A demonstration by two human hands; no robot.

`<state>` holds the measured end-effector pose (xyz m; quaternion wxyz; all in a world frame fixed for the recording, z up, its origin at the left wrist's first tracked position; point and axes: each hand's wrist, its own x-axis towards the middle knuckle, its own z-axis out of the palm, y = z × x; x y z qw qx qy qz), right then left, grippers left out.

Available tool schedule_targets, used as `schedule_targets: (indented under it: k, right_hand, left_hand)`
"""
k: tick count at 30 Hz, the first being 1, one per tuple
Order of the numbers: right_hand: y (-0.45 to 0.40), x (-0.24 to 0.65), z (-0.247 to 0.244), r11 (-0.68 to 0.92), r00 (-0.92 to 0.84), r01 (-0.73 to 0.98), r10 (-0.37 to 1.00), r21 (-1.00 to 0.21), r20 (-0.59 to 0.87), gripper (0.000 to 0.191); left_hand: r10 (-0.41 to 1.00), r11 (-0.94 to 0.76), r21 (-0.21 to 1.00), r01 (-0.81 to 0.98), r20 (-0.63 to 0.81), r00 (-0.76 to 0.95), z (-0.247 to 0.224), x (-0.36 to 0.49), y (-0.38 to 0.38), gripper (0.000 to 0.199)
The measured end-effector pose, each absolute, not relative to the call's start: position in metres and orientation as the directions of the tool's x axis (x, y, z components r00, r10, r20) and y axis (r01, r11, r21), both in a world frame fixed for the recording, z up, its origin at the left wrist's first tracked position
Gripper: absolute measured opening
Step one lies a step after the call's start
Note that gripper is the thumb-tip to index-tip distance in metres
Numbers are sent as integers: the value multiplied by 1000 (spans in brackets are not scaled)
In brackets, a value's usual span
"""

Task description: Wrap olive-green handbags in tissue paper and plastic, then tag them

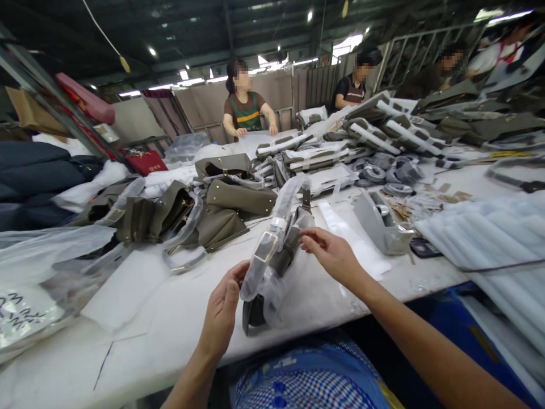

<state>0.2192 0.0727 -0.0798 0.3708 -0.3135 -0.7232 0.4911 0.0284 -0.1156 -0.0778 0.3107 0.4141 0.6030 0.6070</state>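
In front of me on the white table stands an olive handbag (286, 258), seen narrow and tilted. Clear wrap covers its strap (257, 271), and a gold buckle frame (267, 246) shows near the top. My left hand (223, 304) grips the near left side, its fingertips partly hidden behind the wrapped strap. My right hand (330, 250) pinches the bag's right edge with thumb and fingers; what lies exactly between them is too small to make out. More olive bags (238, 199) lie just beyond on the left.
A grey metal dispenser (381, 224) and a dark phone-like object (424, 247) sit to the right. White foam sheets (494, 233) overhang the right edge. Wrapped straps (378, 170) and bags are piled behind. A co-worker (249, 108) stands across the table.
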Motion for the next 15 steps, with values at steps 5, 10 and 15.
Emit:
schedule_targets:
  k: [5, 10, 15]
  right_hand:
    - [57, 214, -120, 320, -580, 119, 791, -940, 196, 63]
    - [71, 205, -131, 451, -663, 51, 683, -891, 308, 60]
    - [115, 257, -129, 604, -499, 386, 772, -697, 393, 26]
  left_hand:
    - [862, 55, 933, 356, 135, -489, -80, 48, -106, 42]
    - [803, 80, 940, 332, 136, -581, -85, 66, -83, 41]
    - [761, 150, 964, 218, 28, -648, -95, 62, -84, 46]
